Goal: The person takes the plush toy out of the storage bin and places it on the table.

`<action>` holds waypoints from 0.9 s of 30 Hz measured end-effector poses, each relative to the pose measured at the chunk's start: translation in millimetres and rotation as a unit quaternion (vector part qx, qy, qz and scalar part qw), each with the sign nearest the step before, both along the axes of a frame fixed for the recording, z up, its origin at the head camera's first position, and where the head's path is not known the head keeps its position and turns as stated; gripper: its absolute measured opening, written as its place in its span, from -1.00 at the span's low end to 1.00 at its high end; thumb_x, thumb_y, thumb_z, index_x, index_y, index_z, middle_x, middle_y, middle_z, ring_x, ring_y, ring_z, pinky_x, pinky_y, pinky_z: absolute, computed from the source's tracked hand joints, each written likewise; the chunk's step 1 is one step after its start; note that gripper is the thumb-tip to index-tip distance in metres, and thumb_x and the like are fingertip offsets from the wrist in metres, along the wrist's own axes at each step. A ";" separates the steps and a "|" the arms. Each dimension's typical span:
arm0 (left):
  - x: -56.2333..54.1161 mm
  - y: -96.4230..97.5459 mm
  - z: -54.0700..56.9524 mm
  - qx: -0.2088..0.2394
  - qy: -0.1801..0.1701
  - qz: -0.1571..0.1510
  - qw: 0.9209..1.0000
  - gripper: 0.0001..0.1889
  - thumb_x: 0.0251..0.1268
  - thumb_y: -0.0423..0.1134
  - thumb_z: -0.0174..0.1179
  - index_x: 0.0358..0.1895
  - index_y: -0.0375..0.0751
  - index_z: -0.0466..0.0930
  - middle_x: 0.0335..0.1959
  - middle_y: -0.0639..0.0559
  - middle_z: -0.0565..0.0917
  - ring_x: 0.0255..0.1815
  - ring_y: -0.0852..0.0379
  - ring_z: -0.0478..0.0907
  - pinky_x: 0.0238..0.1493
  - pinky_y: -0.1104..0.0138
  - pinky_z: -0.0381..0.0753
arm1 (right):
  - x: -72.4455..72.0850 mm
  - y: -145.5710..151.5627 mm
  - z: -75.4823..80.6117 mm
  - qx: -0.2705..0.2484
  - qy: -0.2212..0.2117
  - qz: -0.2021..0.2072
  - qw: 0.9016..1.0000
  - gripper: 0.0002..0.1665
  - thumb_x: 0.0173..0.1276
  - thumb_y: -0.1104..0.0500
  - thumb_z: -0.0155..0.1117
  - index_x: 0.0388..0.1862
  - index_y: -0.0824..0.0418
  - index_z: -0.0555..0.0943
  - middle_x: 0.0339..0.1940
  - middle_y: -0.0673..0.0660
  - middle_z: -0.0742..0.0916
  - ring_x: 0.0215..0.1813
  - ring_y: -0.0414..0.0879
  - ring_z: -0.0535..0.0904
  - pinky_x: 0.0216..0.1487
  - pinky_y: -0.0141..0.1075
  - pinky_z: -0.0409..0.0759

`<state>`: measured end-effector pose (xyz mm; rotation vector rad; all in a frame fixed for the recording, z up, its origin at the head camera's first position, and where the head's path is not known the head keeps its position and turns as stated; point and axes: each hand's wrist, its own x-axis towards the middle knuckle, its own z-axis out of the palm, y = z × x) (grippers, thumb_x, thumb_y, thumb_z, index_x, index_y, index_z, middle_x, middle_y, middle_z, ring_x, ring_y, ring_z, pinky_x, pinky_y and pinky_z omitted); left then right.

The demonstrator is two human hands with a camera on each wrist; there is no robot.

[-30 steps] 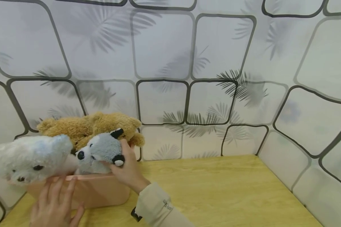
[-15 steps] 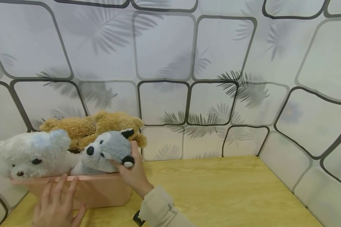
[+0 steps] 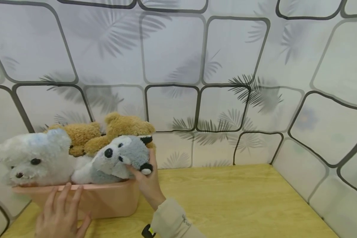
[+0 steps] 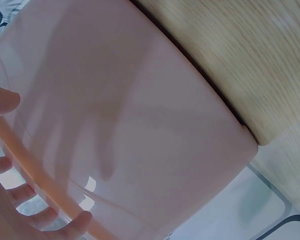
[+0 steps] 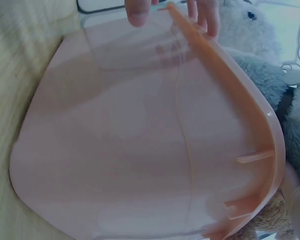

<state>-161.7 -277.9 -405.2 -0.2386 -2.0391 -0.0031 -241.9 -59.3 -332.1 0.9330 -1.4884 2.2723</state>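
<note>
A grey and white plush dog (image 3: 135, 152) leans in the front right of a pink plastic bin (image 3: 107, 200). My right hand (image 3: 148, 181) grips the side of its head, thumb below the muzzle and fingers behind. My left hand (image 3: 60, 211) rests against the bin's front wall, its fingertips at the rim (image 4: 37, 182). Left of the grey dog sits a fluffy white plush dog (image 3: 35, 158), its head over the bin's left end. Two tan plush toys lie behind: one on the left (image 3: 81, 135), one on the right (image 3: 129, 127).
The bin stands on a yellow wood-grain table (image 3: 226, 198), near its left side. A pale patterned wall covering (image 3: 172, 109) rises behind and at both sides. A dark watch (image 3: 148, 231) shows by the right sleeve (image 3: 175, 219).
My right hand has moved to the right with the grey dog's head, and more of its body shows. The white dog sits lower at the rim. My left hand stays at the bin.
</note>
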 end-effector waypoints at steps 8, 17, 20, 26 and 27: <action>2.6 2.0 -1.9 0.010 -0.030 0.020 0.999 -0.12 0.41 0.41 -0.57 0.33 -0.23 0.35 0.27 -0.41 0.40 0.28 -0.52 0.28 -0.40 -0.38 0.50 | 2.4 3.8 -5.2 -0.075 -0.072 0.029 0.994 -0.39 0.38 0.36 0.33 0.33 0.24 0.32 0.23 0.15 0.54 0.26 0.06 0.49 0.25 -0.13 0.54; 0.4 -3.3 -6.7 -0.011 -0.006 0.014 1.000 -0.09 0.39 0.43 -0.53 0.40 -0.26 0.30 0.29 -0.45 0.36 0.21 -0.55 0.30 -0.56 -0.28 0.48 | 1.2 7.4 -11.5 -0.177 -0.129 0.097 0.971 -0.47 0.40 0.39 0.25 0.26 0.17 0.33 0.23 0.20 0.49 0.21 0.05 0.52 0.16 -0.15 0.60; -1.3 -4.9 -6.5 -0.017 0.010 0.008 1.000 -0.12 0.39 0.41 -0.48 0.38 -0.27 0.33 0.29 -0.46 0.37 0.19 -0.56 0.33 -0.57 -0.27 0.48 | 1.6 9.0 -12.9 -0.212 -0.142 0.115 0.960 -0.48 0.39 0.42 0.23 0.25 0.13 0.35 0.23 0.19 0.49 0.22 0.04 0.51 0.17 -0.13 0.59; -1.2 -4.1 -5.1 -0.023 -0.005 0.008 1.000 -0.10 0.41 0.43 -0.52 0.41 -0.25 0.28 0.33 -0.44 0.33 0.20 -0.56 0.31 -0.59 -0.27 0.47 | -2.4 12.2 -15.9 -0.262 -0.159 0.147 0.940 -0.53 0.40 0.43 0.17 0.17 0.03 0.41 0.19 0.12 0.48 0.21 0.01 0.48 0.19 -0.09 0.56; -0.7 -4.0 -5.1 -0.023 -0.010 0.009 1.000 -0.10 0.41 0.44 -0.53 0.41 -0.26 0.27 0.34 -0.44 0.32 0.20 -0.57 0.30 -0.59 -0.26 0.47 | -3.5 12.6 -16.6 -0.272 -0.163 0.153 0.936 -0.53 0.39 0.44 0.15 0.14 0.00 0.43 0.18 0.11 0.48 0.20 0.00 0.48 0.20 -0.08 0.54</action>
